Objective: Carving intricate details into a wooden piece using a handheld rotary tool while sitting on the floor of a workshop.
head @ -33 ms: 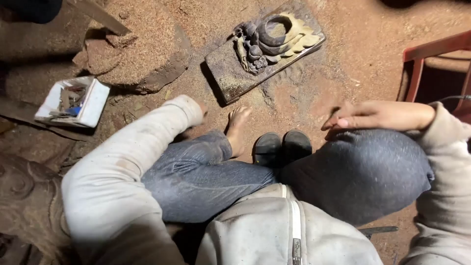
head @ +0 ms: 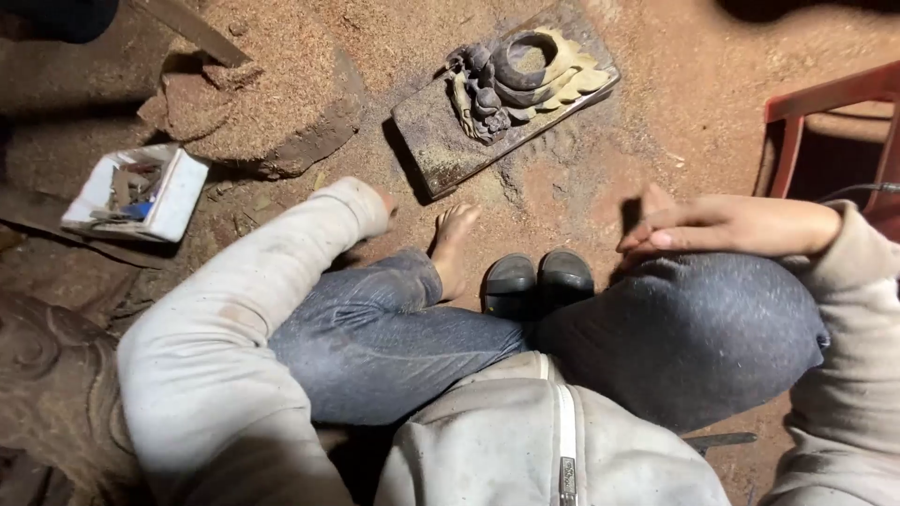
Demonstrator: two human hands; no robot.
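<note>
Head view: right hand (head: 722, 225) flat, released, on knee; left hand (head: 382, 199) hidden in sleeve, grip unclear.

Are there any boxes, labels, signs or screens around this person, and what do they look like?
Small white box: on the sawdust-covered ground at the left, beyond the left sleeve; open, shallow, rectangular, white, with grey and blue bits inside.
No labels, signs or screens show.
The left hand is mostly hidden in its sleeve; the right hand rests flat on the raised knee, holding nothing.
</note>
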